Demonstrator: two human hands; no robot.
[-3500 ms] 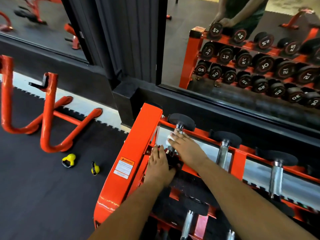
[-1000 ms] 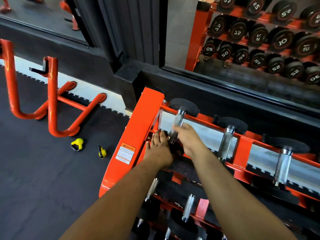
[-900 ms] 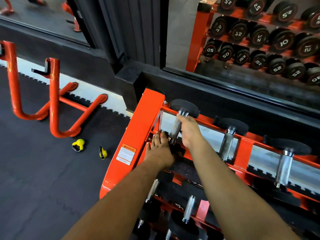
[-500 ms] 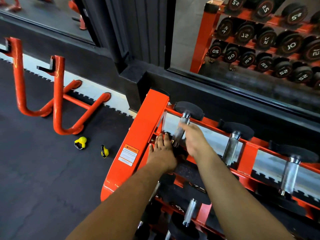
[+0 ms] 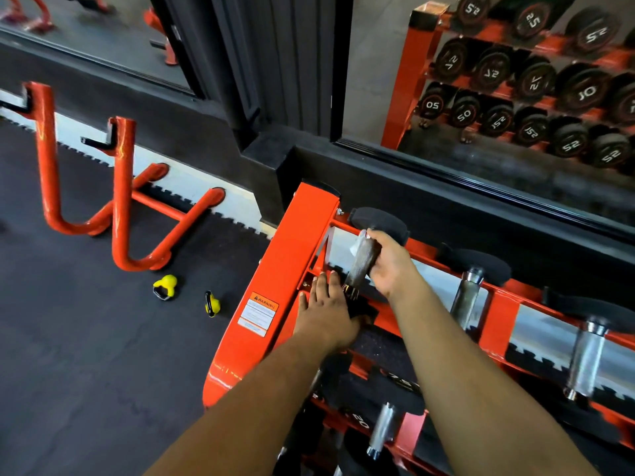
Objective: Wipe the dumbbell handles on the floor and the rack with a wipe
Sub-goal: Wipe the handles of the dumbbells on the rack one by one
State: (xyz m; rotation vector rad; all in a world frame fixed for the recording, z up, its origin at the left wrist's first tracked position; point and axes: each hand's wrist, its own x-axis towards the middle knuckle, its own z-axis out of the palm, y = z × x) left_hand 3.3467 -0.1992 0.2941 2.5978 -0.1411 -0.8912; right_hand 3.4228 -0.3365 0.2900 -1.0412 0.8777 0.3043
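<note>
On the top tier of the orange steel dumbbell rack (image 5: 275, 269), the right hand (image 5: 386, 266) curls round the knurled grey metal handle (image 5: 362, 261) of the leftmost black dumbbell, a white wipe (image 5: 354, 247) showing at the handle's 10 o'clock. The left hand (image 5: 326, 310), fingers straight, rests flat on the dumbbell's near black head at the handle's 7 o'clock.

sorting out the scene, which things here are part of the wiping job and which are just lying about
In the job:
right hand gripping the dumbbell handle
wipe showing at that handle
left hand resting flat on the rack

Lying about:
two yellow kettlebells on the floor
orange floor stand
</note>
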